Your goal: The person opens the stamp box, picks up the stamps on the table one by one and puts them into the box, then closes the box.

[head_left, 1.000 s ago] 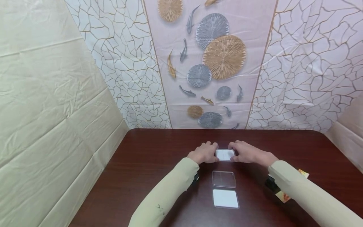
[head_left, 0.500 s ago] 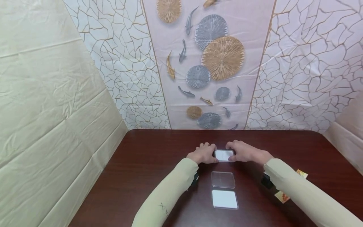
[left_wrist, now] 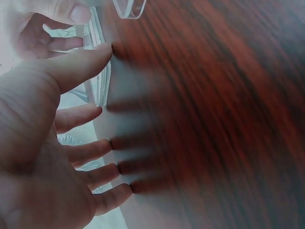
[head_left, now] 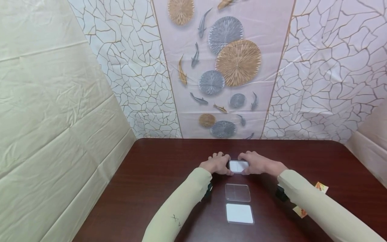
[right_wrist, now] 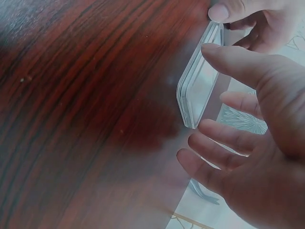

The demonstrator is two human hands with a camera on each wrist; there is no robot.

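Observation:
On the dark table lies a flat, clear rectangular case (head_left: pixel 239 166) with a white face, between my two hands. My left hand (head_left: pixel 216 164) holds its left end, thumb at the near corner and index finger at the far one. In the left wrist view the other fingertips of that hand (left_wrist: pixel 47 129) rest on the table. At the right end my right hand (head_left: pixel 258 163) holds the case between thumb and index finger. The right wrist view shows the layered edge of the case (right_wrist: pixel 195 90) and this hand's (right_wrist: pixel 257 162) other fingers spread behind it.
Nearer to me lies a clear, shallow lid or tray (head_left: pixel 237 193), and below it a similar clear piece with a white face (head_left: pixel 240 213). Two small picture cards, one upper (head_left: pixel 321 187) and one lower (head_left: pixel 300 211), lie partly under the right sleeve. A patterned curtain (head_left: pixel 223 74) hangs behind the table.
My right hand has shifted slightly left, its thumb and index finger coming further in over the case's right end. The left hand has stayed nearly still.

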